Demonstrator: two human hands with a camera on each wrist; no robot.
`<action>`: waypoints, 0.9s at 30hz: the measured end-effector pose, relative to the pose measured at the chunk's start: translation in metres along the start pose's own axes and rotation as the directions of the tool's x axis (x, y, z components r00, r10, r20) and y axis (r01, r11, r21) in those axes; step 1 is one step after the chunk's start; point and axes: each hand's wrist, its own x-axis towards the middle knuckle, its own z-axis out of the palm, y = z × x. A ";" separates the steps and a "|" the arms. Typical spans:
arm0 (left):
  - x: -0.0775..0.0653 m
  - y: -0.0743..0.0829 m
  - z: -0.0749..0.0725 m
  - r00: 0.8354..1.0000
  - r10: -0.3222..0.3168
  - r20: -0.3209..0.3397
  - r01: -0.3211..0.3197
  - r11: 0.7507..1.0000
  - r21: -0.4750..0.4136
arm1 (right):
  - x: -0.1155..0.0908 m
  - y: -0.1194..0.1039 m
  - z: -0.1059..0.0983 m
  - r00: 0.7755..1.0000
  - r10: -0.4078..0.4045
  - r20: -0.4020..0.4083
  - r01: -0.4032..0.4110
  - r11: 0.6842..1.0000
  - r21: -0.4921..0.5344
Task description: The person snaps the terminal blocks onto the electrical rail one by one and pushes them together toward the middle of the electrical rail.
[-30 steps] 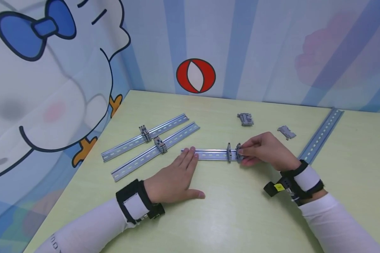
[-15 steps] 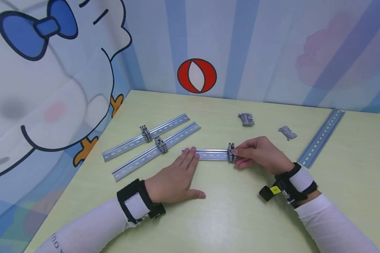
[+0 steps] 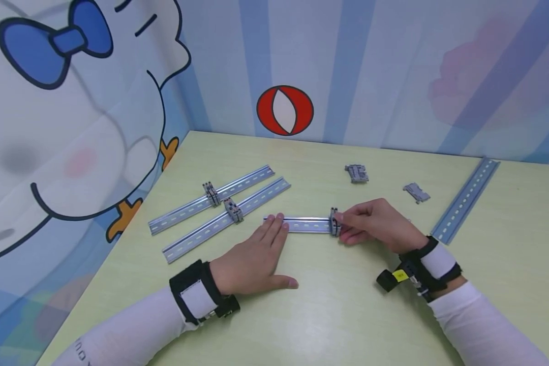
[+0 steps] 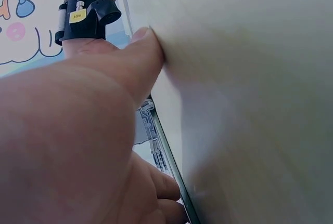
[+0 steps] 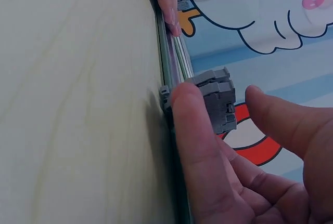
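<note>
Crosswise on the table lies a slotted metal DIN rail, two grey terminal blocks standing together near its right end. My left hand is laid flat with fingertips across the rail's left end and its thumb spread aside. At the right side of the blocks is my right hand, fingertips right at them. In the right wrist view a fingertip overlaps the lower part of the blocks, and another digit stands apart from them with a visible gap. The left wrist view shows mostly palm and thumb.
To the left lie two slanted DIN rails, a far one and a nearer one, each carrying grey blocks. Loose grey blocks and a single loose block lie behind my right hand. Another rail lies at the right.
My right hand has moved left, bringing the right-hand terminal block along the rail up against the other one. My left hand has stayed in place. Little differs over the last half second.
</note>
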 end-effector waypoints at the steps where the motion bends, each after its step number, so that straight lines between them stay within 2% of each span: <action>1: 0.000 0.000 0.000 1.000 0.000 0.001 0.000 1.000 0.000 | -0.001 -0.001 -0.001 1.000 -0.011 0.000 0.011 1.000 -0.004; 6: 0.000 0.000 0.000 1.000 0.005 -0.002 -0.005 1.000 0.004 | -0.006 -0.003 -0.016 0.998 -0.061 -0.026 0.060 0.998 -0.006; 13: 0.001 -0.001 0.001 1.000 0.001 0.001 -0.001 1.000 -0.002 | -0.014 -0.007 -0.040 0.989 -0.099 -0.110 0.093 0.994 -0.060; 16: 0.001 0.000 0.001 1.000 0.002 -0.002 -0.002 1.000 -0.004 | -0.018 -0.006 -0.051 0.975 -0.138 -0.176 0.122 0.988 -0.098; 19: 0.000 0.000 0.001 1.000 0.004 -0.004 -0.004 1.000 -0.004 | -0.022 -0.004 -0.062 0.947 -0.170 -0.274 0.108 0.967 -0.229; 21: 0.000 0.000 0.001 1.000 0.005 -0.005 -0.005 1.000 -0.004 | -0.025 -0.003 -0.070 0.928 -0.194 -0.317 0.062 0.922 -0.383; 23: 0.000 0.000 0.001 1.000 0.005 -0.006 -0.005 1.000 -0.006 | -0.027 -0.002 -0.078 0.913 -0.212 -0.348 -0.009 0.843 -0.537; 25: 0.000 -0.001 0.001 1.000 0.003 -0.004 -0.003 1.000 -0.006 | -0.028 -0.001 -0.086 0.905 -0.227 -0.359 -0.068 0.757 -0.650; 27: 0.000 -0.001 0.001 1.000 0.000 -0.002 0.000 1.000 -0.006 | -0.027 0.002 -0.093 0.909 -0.219 -0.353 -0.117 0.681 -0.723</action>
